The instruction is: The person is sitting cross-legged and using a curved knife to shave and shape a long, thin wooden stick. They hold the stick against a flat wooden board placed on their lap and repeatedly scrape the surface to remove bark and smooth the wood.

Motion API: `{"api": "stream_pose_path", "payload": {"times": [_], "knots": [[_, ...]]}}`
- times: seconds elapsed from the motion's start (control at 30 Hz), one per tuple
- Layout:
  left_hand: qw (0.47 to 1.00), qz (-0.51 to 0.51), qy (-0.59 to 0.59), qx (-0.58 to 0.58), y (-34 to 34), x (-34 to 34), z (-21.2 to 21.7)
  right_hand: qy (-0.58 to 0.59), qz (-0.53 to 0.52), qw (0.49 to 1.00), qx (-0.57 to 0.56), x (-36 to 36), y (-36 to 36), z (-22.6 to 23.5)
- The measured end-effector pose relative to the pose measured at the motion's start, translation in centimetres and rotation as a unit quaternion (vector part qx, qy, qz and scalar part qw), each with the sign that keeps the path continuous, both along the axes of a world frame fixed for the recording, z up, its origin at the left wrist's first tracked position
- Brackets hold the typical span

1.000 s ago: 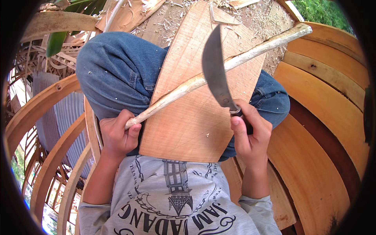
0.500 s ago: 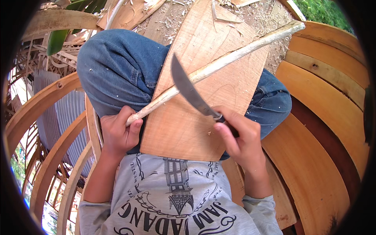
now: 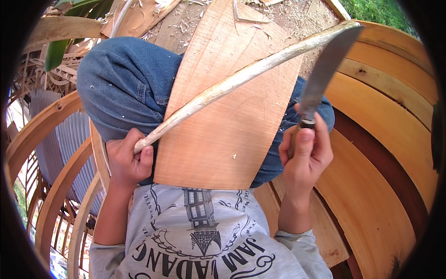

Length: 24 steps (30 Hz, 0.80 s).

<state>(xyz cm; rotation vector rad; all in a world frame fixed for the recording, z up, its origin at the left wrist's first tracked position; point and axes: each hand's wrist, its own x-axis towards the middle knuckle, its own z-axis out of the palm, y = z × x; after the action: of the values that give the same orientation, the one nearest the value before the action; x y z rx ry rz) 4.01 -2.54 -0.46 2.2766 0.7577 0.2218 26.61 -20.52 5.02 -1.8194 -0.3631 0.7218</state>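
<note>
My left hand (image 3: 130, 157) is closed round the near end of a long pale wooden stick (image 3: 232, 80). From there the stick slants up to the far right, passing over a flat wooden board (image 3: 204, 153) that lies across my lap. In my right hand (image 3: 306, 151) is a big knife (image 3: 325, 69) with a broad curved blade, gripped by its handle. Its blade points up and away, off the board's right side, and its tip overlaps the stick's far end in the picture. I cannot tell whether the two touch.
My bent knees in blue jeans (image 3: 125, 79) flank the board. Curved planks (image 3: 381, 111) form a wall on the right; curved wooden ribs (image 3: 55, 186) stand on the left, with corrugated sheet (image 3: 76, 139) beyond. Wood shavings (image 3: 179, 23) litter the far floor.
My right hand has moved right and turned the knife, so the blade swung from over the stick's middle to the far right. The left hand still grips the stick. The whole view shifted slightly.
</note>
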Motion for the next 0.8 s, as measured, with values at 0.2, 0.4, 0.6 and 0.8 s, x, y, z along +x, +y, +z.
{"api": "stream_pose_path", "payload": {"times": [0.2,0.4,0.6,0.8], "knots": [[1.0,0.009,0.003,0.022,0.1,0.2,0.3,-0.084,0.022,0.995,-0.041,0.4,-1.0,-0.6],[1.0,-0.002,0.008,0.028,0.2,0.5,0.3,-0.049,0.064,0.992,-0.094,-0.2,-1.4,-1.1],[0.999,0.002,0.013,0.031,0.2,0.5,0.3,-0.068,0.086,0.992,-0.057,0.2,-1.1,-1.5],[0.999,0.016,0.02,0.021,-0.1,0.1,0.3,0.063,-0.042,0.997,0.033,1.1,-0.6,-0.8]]}}
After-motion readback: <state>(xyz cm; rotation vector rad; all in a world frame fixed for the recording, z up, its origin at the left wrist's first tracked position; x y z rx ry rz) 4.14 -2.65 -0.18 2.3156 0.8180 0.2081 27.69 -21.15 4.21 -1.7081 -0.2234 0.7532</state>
